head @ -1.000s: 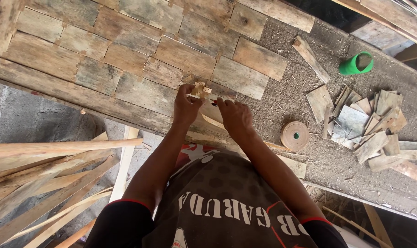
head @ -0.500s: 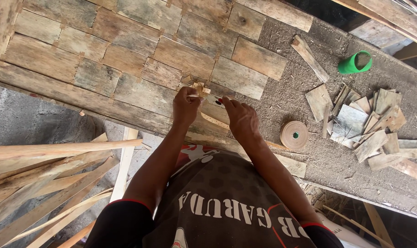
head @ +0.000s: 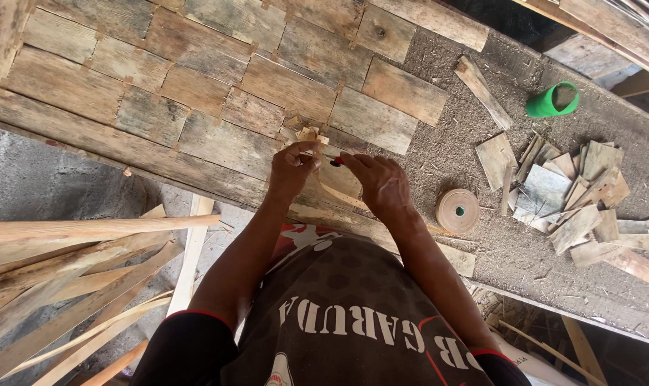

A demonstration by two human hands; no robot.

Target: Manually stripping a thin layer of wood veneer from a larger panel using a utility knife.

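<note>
My left hand [head: 292, 170] pinches a small pale wood piece [head: 308, 134] over the patchwork of thin wood sheets [head: 217, 78] laid on the bench. Just right of it, almost touching, my right hand [head: 383, 184] is closed around a small red-tipped tool [head: 336, 161]; most of the tool is hidden in the fist. A thin tan strip [head: 338, 197] curves under both hands along the bench's near edge.
A tan tape roll [head: 458, 210] lies right of my right hand. Farther right is a pile of veneer offcuts [head: 567, 193], with a green cup [head: 553, 100] behind it. Long wooden slats [head: 67, 264] lie at the lower left beside a grey block wall [head: 46, 171].
My right hand has drifted slightly to the right and nearer to me. My left hand stays on the small wood piece.
</note>
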